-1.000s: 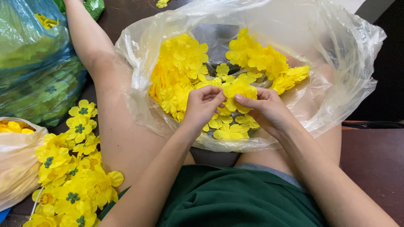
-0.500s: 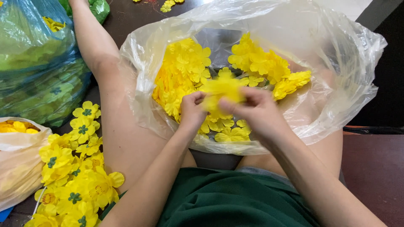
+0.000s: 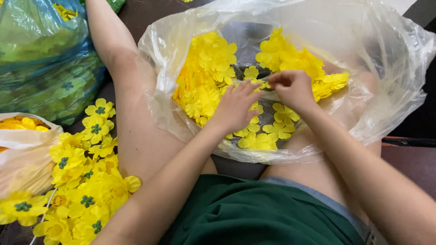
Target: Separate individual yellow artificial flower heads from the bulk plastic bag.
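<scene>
Reaching into the clear bag (image 3: 399, 59) on the lap, both hands meet near its middle, over loose yellow petals (image 3: 209, 77). The left hand (image 3: 236, 106) lies palm down with fingers spread and flat on the heap, closed on nothing that I can see. The right hand (image 3: 295, 88) has thumb and forefinger pinched together at about 9 o'clock of the hand; something thin and yellow seems to sit in that pinch, but I cannot tell for sure what, or whether it is one petal layer or several.

The petals fill the bag in two mounds, one at 10 o'clock of the hands and one at 1 o'clock, with flat single pieces (image 3: 259, 140) at 6 o'clock, close to the bag's near rim.

To do this well, I judge that the pinch should take one layer only, by its edge, since the pieces look thin and cling together. The flat left hand can press the heap down so that neighbours do not lift with it. Keeping the bag's mouth wide and slack matters too: its film sags at 3 o'clock and could fold over the work.

Outside the bag, at 8 o'clock, finished flowers (image 3: 91, 181) with green centres lie in a pile beside the thigh, next to a white bag (image 3: 22, 140). A blue bag (image 3: 45, 63) of green pieces sits at 10 o'clock, well apart from the hands.
</scene>
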